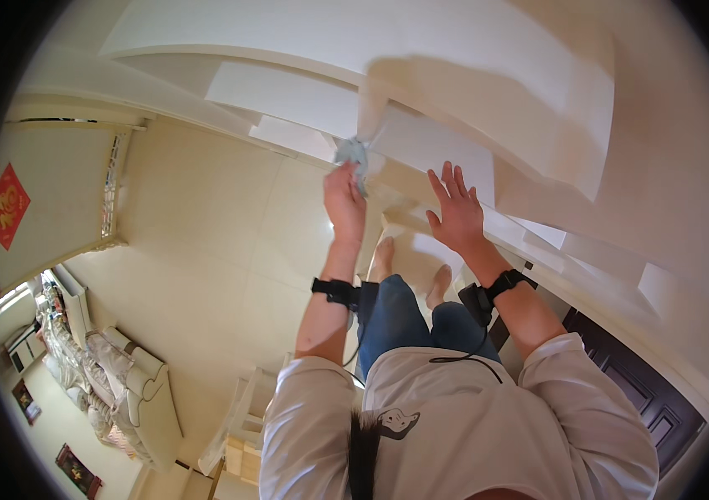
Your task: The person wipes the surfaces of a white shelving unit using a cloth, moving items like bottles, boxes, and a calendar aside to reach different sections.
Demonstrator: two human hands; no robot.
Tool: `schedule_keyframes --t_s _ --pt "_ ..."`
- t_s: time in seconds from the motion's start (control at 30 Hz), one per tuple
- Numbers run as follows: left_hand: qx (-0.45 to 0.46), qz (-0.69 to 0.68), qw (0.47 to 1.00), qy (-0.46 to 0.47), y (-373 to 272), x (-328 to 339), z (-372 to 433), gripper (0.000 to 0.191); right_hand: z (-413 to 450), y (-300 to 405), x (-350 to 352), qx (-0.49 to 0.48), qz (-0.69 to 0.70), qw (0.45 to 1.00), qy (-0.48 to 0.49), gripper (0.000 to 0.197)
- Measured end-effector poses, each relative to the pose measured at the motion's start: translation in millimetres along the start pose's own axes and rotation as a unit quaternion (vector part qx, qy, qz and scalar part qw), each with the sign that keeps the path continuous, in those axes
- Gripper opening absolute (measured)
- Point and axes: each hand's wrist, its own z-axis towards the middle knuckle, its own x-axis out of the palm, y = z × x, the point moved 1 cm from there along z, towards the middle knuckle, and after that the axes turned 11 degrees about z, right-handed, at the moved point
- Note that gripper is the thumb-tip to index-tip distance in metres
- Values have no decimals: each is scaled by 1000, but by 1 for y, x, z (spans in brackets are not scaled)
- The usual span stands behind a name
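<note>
My left hand (345, 197) grips a crumpled light blue-grey cloth (351, 156), which touches the edge of a white shelf unit (423, 144). To the right, my right hand (456, 206) holds nothing; its fingers are spread and reach over the lower white boards of the unit. Whether its fingertips touch a board I cannot tell. Both wrists carry black straps with small dark devices and cables. Below my hands, my bare feet stand on a pale raised surface (417, 240).
A broad white shelf board (486, 94) spans the top. Beige floor tiles (223, 206) lie to the left, with a cream sofa (148, 387) beyond. A white wooden frame (248, 406) stands at lower left, near my body. A dark panelled door (635, 381) is at lower right.
</note>
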Motion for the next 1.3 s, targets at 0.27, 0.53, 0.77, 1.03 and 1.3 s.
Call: schedule_keyframes --t_s 0.27,0.53,0.77,1.03,1.3 --pt "112 9 992 -48 -79 46 29 33 -31 -27 -11 -56 136 988 -53 68" --pt "263 189 945 35 -103 120 1 37 -88 -77 -24 -48 180 980 -64 60" --pt "225 238 945 2 -118 127 -9 38 -119 -111 -33 -68 193 977 -64 53" --pt "203 50 976 53 -176 141 -112 36 -135 -157 -29 -17 250 963 -103 52" --pt "-218 -400 882 121 -235 138 -149 41 -130 -173 -17 67 432 892 -112 53"
